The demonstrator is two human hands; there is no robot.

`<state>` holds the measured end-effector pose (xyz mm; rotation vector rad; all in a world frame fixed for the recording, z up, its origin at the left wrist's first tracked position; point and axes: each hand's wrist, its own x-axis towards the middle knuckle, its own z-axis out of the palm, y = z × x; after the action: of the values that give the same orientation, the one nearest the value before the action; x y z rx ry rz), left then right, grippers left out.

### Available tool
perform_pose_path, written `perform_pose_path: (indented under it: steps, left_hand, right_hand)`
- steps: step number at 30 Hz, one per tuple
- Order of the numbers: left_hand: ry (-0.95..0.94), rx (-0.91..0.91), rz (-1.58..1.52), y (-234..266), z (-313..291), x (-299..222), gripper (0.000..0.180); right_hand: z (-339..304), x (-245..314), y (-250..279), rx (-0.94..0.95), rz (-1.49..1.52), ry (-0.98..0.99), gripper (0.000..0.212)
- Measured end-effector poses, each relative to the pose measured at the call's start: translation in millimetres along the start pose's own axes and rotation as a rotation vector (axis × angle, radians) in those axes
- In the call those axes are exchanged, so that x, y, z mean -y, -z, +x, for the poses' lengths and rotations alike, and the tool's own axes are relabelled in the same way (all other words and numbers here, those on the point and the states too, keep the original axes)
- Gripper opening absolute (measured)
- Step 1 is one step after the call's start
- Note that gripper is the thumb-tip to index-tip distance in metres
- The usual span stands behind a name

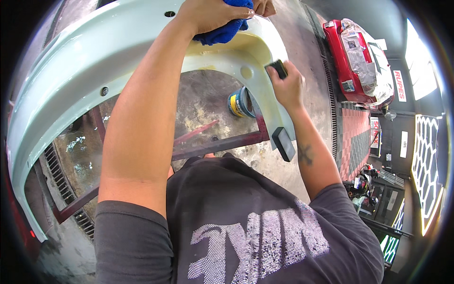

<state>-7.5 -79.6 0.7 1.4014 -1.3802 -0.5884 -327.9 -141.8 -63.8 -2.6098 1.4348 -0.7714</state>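
Observation:
A pale mint-white car bumper (pixel 66 90), with yellowish patches along its inner curve, arches across the view in front of me. My left hand (pixel 210 16) reaches to its far part, closed on a bunched blue cloth (pixel 220 34) against the surface. Some fingers (pixel 265 7) show beyond the cloth at the top edge; whose they are I cannot tell. My right hand (pixel 288 87) grips a small dark block (pixel 278 69) by the bumper's right arm. Lower on that arm lies a grey and black sanding block (pixel 283 144), apart from my hands.
A dark red metal stand (pixel 222 146) is under the bumper. Behind it, a blue bucket (pixel 240 102) with a yellow label stands on the stained concrete. Drain grates (pixel 64 180) cross the floor. At the right is a red car (pixel 338 66) partly covered with paper.

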Motion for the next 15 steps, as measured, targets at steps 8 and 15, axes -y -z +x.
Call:
perform_pose_path:
  steps: [8,15]
  left_hand:
    - [-0.021,-0.043,0.127,7,5,4,0.063]
    - [-0.022,-0.106,0.192,2,1,6,0.058]
  right_hand:
    - [-6,-6,-2,-0.087,0.2,0.049,0.041]
    - [31,15,-10,-0.139,0.039,0.103,0.04]
